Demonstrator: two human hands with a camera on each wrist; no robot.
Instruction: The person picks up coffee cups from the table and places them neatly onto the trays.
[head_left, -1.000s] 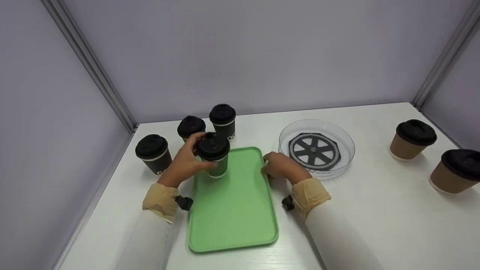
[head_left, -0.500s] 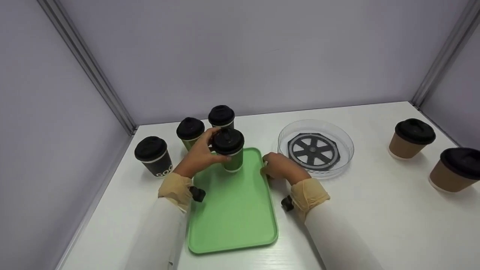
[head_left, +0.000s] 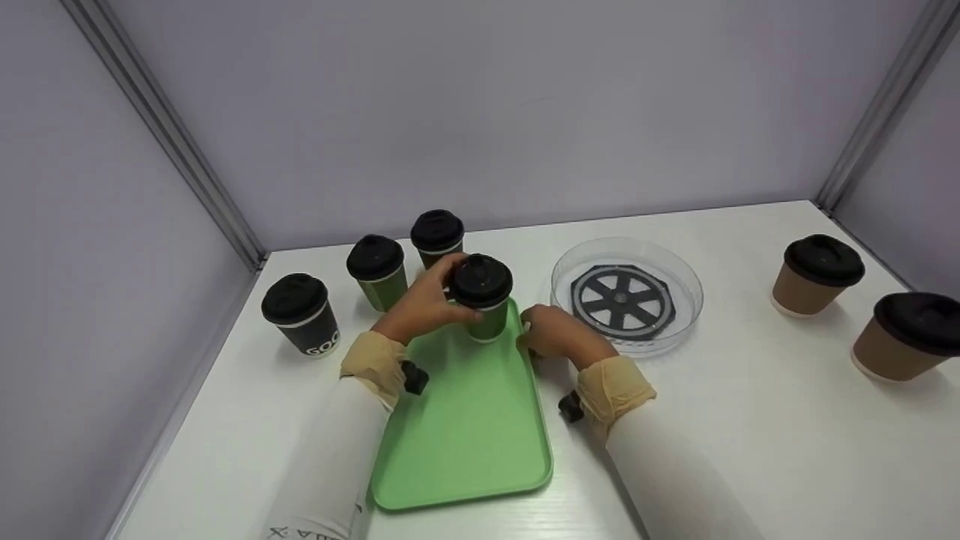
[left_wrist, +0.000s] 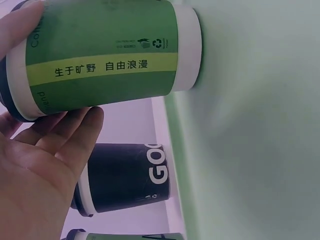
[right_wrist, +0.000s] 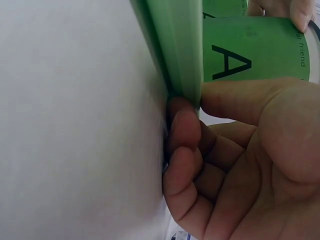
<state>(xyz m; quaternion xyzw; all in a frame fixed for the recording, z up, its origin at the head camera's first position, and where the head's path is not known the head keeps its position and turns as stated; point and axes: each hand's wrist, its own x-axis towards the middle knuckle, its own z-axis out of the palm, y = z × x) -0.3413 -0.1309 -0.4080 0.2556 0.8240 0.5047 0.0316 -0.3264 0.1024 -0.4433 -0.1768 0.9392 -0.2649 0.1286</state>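
Here's the left hand [head_left: 429,304], curled round a green cup [head_left: 491,324] at the tray's [head_left: 469,435] far right corner; whether its base touches, I can't tell. And the right hand [head_left: 559,334] pinches the tray's right edge! White table [head_left: 750,435] surrounds the tray, a pale wall [head_left: 525,112] rises behind it, a metal strip [head_left: 163,131] climbs to its left.

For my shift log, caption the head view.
Left hand holding a lidded green cup at the far end of a green tray, right hand gripping the tray's right edge.
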